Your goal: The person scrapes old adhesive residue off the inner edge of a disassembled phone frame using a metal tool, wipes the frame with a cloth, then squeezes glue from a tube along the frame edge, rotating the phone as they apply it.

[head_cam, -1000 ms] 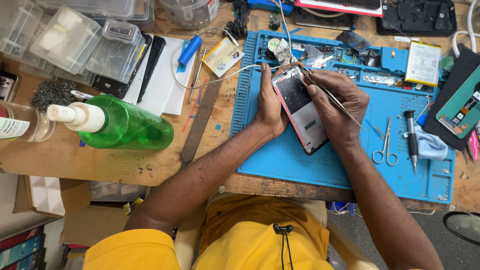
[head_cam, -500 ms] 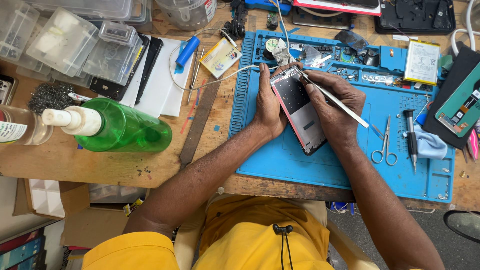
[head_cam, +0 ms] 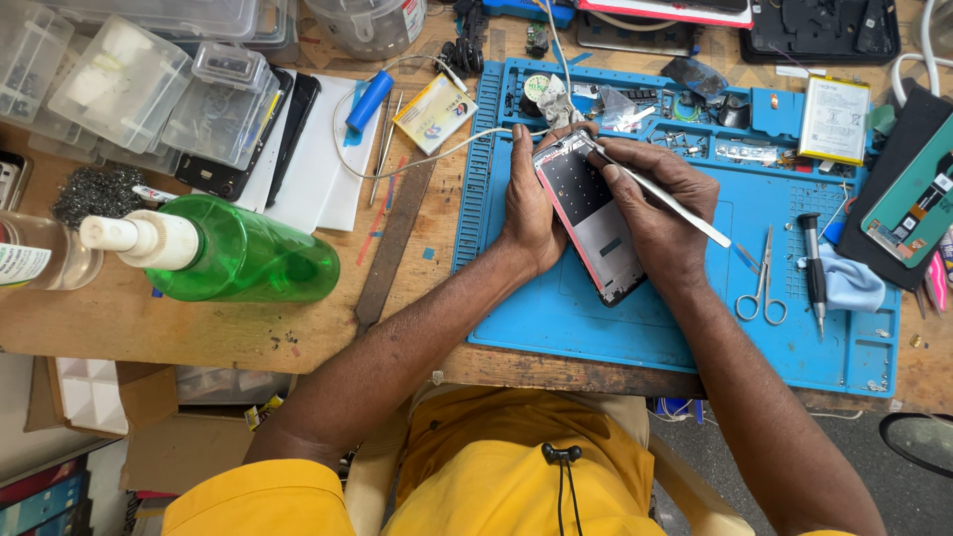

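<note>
A cluttered wooden desk [head_cam: 248, 328] is covered on its right side by a blue work mat [head_cam: 695, 328]. Over the mat, an opened phone [head_cam: 594, 220] with a dark, bare inner frame is clasped along its left edge by the left hand [head_cam: 531, 203]. Thin metal tweezers [head_cam: 660, 194] are pinched in the right hand [head_cam: 660, 203], their tip at the phone's far end. Scissors [head_cam: 762, 283] lie just right. A white rectangular battery [head_cam: 834, 119] rests far right; a green bottle [head_cam: 243, 258] lies left.
</note>
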Tool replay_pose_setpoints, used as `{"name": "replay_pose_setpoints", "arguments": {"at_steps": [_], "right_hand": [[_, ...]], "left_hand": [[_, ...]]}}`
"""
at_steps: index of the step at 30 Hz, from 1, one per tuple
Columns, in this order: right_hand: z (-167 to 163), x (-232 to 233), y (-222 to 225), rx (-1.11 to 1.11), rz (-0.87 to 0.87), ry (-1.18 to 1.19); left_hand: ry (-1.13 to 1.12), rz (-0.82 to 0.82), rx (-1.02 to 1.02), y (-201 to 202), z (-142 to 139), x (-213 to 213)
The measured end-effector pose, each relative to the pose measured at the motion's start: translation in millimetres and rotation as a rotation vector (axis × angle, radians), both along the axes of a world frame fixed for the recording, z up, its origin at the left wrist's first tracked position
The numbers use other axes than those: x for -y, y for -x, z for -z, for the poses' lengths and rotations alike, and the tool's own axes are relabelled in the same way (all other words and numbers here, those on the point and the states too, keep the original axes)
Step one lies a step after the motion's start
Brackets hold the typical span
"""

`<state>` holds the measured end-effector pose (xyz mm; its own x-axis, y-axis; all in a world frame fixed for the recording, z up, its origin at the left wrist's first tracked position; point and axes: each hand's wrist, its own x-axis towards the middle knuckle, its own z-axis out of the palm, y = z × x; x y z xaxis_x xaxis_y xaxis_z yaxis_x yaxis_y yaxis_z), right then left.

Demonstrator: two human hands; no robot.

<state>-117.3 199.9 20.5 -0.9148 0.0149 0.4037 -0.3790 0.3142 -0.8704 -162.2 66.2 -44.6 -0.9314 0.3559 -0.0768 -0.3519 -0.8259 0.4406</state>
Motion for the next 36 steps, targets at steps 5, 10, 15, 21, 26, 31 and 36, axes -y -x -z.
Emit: {"name": "replay_pose_setpoints", "arguments": {"at_steps": [5, 10, 15, 21, 26, 31, 36], "right_hand": [[-2, 1, -2, 0.077, -0.005, 0.1], [-2, 2, -1, 0.016, -0.017, 0.052], [-1, 1, -1, 0.035, -0.006, 0.065], [0, 3, -2, 0.066, 0.009, 0.08], [-10, 2, 3, 0.023, 0.026, 0.006], [-26, -5, 24, 0.112, -0.018, 0.077], [-26, 1, 31, -0.063, -0.028, -0.124]], "left_hand": [[0.001, 0.009, 0.01, 0, -1, 1], [0.011, 0.008, 0.011, -1, -3, 1], [0.034, 0.007, 0.001, -1, -3, 2], [0.007, 0.015, -0.001, 0, 0, 1], [-0.001, 0.016, -0.033, -1, 0, 1], [-0.005, 0.045, -0.038, -2, -5, -1], [0.049, 0.01, 0.02, 0, -3, 1]]}}
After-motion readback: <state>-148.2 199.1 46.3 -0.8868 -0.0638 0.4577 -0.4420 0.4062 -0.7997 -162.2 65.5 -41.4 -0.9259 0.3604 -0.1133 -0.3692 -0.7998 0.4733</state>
